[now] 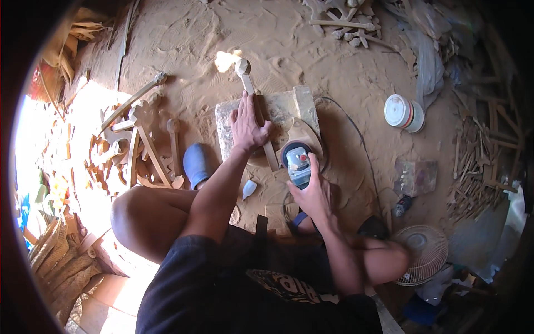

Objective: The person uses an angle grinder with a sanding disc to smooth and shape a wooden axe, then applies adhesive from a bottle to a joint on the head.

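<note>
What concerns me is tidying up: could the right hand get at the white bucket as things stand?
Probably not: the right hand holds the power tool, and the white bucket sits beyond the cord.

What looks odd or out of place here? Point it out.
The cord lies loose in a curve across the dusty ground, right of the block, where it could snag. The fan seems to face upward, unusual for one; whether it fell is unclear.
</note>
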`<state>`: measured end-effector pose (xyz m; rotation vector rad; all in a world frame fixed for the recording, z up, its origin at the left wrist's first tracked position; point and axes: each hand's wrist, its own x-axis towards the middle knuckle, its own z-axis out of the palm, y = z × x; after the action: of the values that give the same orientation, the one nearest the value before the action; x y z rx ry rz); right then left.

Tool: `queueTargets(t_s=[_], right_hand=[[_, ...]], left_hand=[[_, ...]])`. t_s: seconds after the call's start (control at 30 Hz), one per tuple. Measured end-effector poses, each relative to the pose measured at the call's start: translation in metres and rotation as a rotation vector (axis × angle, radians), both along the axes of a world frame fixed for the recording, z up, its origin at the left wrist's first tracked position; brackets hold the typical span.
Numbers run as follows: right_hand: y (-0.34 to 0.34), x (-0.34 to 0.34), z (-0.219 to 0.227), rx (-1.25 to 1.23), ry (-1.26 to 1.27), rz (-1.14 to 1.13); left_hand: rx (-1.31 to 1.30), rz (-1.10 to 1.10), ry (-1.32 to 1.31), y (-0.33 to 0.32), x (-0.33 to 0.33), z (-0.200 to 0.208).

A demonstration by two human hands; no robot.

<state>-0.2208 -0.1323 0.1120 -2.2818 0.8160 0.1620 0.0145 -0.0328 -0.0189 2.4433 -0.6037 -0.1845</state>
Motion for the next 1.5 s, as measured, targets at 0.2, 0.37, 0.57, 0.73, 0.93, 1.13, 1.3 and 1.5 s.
queueTargets(t_s=[0.2, 0.37, 0.57, 0.73, 0.93, 1.13, 1.3, 1.5], right_hand=[[-0.002, 0.003, 0.002, -0.037, 0.04, 0.023], [0.009, 0.017, 0.013, -0.044, 0.081, 0.039], [0.015, 0.005, 0.011, 0.02, -0.014, -0.084], [0.012, 0.0, -0.003, -0.093, -0.111, -0.089], [-0.037, -0.019, -0.027, -0.077, -0.175, -0.242], [-0.028, -0.014, 0.019, -0.162, -0.227, -0.206], [-0.069, -0.044, -0.022, -0.149, -0.271, -0.176], [-0.023, 0.005, 0.006, 0.19, -0.282, -0.178]], left_hand=[[-0.009, -0.005, -0.021, -0.007, 0.0, 0.001], [0.048, 0.009, 0.013, 0.009, 0.008, 0.005], [-0.063, -0.053, 0.049, 0.001, 0.01, 0.021], [-0.089, -0.058, 0.026, 0.026, -0.001, 0.015], [-0.076, -0.045, -0.014, 0.015, 0.003, 0.019], [-0.052, -0.058, 0.038, 0.024, -0.003, 0.019], [-0.108, -0.063, -0.047, 0.013, 0.008, 0.028], [-0.162, 0.111, -0.045, 0.024, 0.008, -0.007]])
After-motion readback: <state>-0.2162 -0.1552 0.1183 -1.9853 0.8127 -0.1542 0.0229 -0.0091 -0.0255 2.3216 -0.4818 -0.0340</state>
